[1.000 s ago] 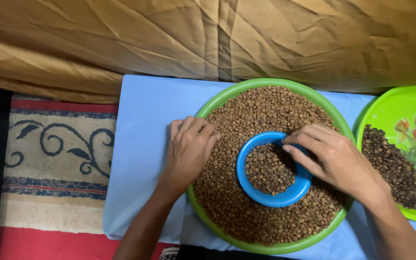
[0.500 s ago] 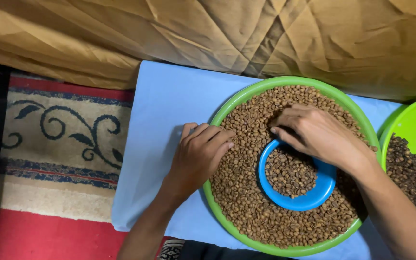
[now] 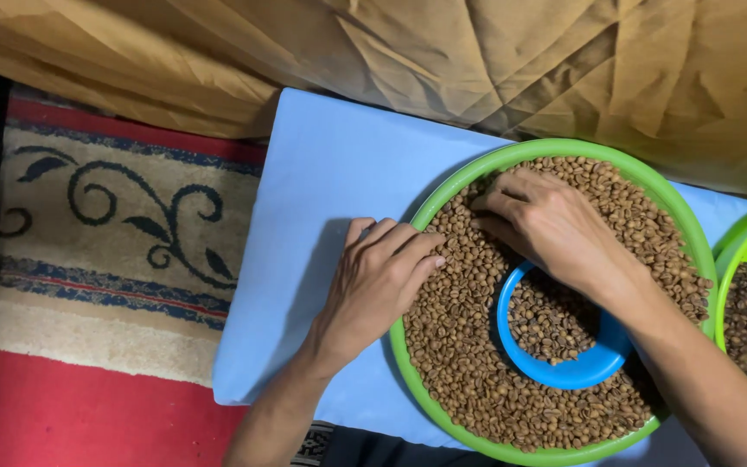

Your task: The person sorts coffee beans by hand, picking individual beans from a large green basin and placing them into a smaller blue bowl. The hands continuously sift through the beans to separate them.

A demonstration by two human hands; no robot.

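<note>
Crumpled tan cloth is draped along the top. A red patterned rug is spread on the left, under a light blue mat.

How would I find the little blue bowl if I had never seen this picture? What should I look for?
Start at the big round green tray full of brown beans, sitting on the light blue mat. Look inside it, below the right hand that rests on the beans. The blue bowl sits among the beans with some inside it too. It is the only blue, small round thing in the tray.
</note>
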